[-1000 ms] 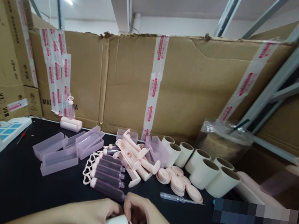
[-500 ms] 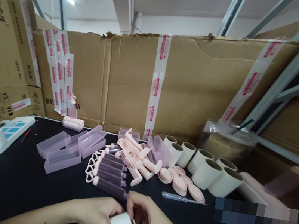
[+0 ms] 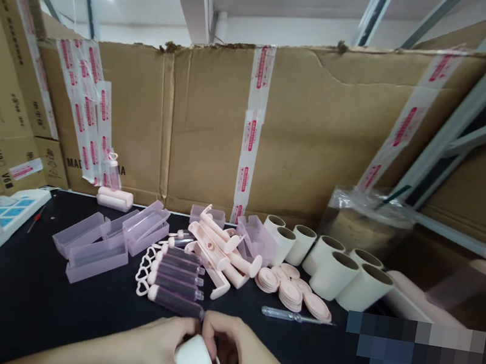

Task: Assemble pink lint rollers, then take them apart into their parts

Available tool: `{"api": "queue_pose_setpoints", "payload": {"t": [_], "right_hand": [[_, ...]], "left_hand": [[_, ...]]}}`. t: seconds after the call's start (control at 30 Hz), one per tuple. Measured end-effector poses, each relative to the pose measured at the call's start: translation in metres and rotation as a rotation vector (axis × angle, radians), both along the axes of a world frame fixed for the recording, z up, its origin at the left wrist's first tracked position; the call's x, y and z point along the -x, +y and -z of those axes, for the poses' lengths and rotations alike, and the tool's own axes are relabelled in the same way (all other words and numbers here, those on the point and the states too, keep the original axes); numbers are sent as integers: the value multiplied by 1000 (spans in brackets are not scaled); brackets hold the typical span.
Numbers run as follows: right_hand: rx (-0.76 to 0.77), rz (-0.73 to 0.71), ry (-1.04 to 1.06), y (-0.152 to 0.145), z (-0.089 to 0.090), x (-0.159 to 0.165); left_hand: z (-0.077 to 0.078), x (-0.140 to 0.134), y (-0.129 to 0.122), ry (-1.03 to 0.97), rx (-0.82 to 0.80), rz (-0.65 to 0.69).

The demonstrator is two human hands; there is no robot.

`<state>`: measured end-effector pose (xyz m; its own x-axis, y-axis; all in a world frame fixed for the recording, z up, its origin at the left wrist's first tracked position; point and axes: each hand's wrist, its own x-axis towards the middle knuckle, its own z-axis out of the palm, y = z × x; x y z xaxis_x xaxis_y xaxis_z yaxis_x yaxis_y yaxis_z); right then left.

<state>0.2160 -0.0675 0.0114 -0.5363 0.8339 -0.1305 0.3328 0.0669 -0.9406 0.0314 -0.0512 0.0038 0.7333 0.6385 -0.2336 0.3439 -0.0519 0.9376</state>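
Note:
At the table's near edge my left hand (image 3: 156, 347) is wrapped round a white roll (image 3: 195, 358), which lies tilted in its grip. My right hand (image 3: 238, 353) is closed, thumb and fingers pinched at the roll's right end. A thin pale edge (image 3: 218, 362) shows between those fingertips; its kind is mostly hidden. Just beyond the hands lie several clear purplish tubes (image 3: 175, 302) with heart-shaped pink loops. Behind them is a heap of pink plastic handles (image 3: 209, 244). Pink discs (image 3: 290, 294) lie in stacks to the right.
Several white rolls (image 3: 365, 289) stand at the right. A screwdriver (image 3: 295, 317) lies in front of the discs. Translucent purple boxes (image 3: 97, 260) are at the left, near a white power strip (image 3: 17, 226). A cardboard wall (image 3: 204, 133) closes the back; a plastic-wrapped tub (image 3: 363, 225) stands before it.
My left hand has turned the white roll more upright, so its body shows less to the left. My right hand stays pinched at its end. The view has shifted slightly.

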Motion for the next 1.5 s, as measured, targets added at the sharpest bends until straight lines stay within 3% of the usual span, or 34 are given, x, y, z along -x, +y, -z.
{"api": "queue_pose_setpoints", "payload": {"t": [0.23,0.43,0.77,1.27,1.5], "right_hand": [[-85,65,-19,2,-17,-4],[-100,77,-16,6,-18,-6],[-51,3,-28,5,-16,-3],[-56,28,74,-3,-19,-2],[56,23,114,7,-11,-8]], "left_hand": [[-7,0,4,-134,140,-70],[-11,-2,0,-191,268,-108],[-6,-4,1,-207,139,-21],[-1,-16,-8,-234,342,-173],[-1,-19,-5,-234,377,-201]]}}
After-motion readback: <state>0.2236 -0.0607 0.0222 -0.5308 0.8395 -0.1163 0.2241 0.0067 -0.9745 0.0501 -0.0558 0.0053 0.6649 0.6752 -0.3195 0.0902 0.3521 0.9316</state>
